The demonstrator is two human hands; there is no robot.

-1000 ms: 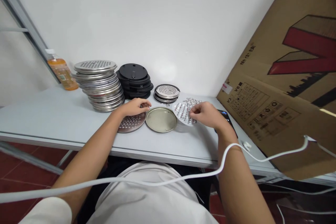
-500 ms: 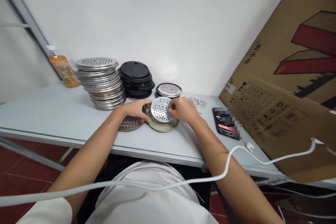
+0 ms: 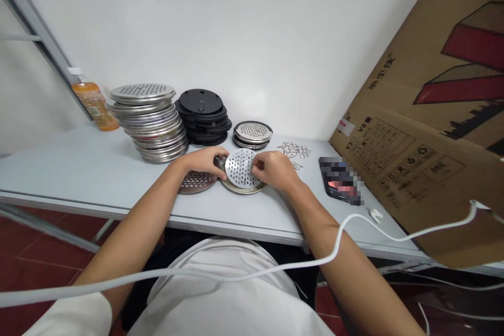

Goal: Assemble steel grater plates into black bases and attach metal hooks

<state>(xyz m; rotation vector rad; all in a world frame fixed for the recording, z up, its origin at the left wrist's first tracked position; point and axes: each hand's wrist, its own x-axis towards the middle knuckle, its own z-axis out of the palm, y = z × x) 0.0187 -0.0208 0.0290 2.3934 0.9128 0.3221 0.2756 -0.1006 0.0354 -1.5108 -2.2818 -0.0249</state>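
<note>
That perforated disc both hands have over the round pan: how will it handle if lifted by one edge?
The perforated disc looks like thin sheet metal: probably stiff and light. Its shiny face may slip between the fingers of the left hand and right hand.

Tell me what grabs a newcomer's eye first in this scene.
At the centre of the pale grey table, the left hand and right hand hold a round perforated metal disc over a shallow round metal pan. Behind them stands a tall leaning stack of silver perforated lids, beside a stack of black round discs.
</note>
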